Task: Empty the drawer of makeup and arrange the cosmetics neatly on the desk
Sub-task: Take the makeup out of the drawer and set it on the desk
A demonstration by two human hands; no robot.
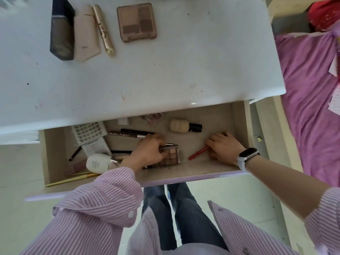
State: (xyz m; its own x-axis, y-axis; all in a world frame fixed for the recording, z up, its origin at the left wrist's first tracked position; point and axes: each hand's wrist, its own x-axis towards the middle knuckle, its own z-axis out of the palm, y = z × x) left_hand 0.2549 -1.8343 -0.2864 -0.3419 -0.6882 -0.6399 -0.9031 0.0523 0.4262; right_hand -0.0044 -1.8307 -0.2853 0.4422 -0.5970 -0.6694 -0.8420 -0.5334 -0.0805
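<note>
Fingers of the left hand [150, 150] curl round the eyeshadow palette [170, 156] lying flat in the drawer [239, 115]; the right hand [223, 148], fingers bent down, holds the red pencil [198, 153], whose length runs out leftward toward the palette. Both must rise to the surface [165, 70] beyond. Palette's near edge is hidden under the hand.

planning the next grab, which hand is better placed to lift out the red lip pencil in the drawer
Right. The right hand already rests at the red lip pencil's end, while the left hand is occupied gripping the eyeshadow palette.
</note>
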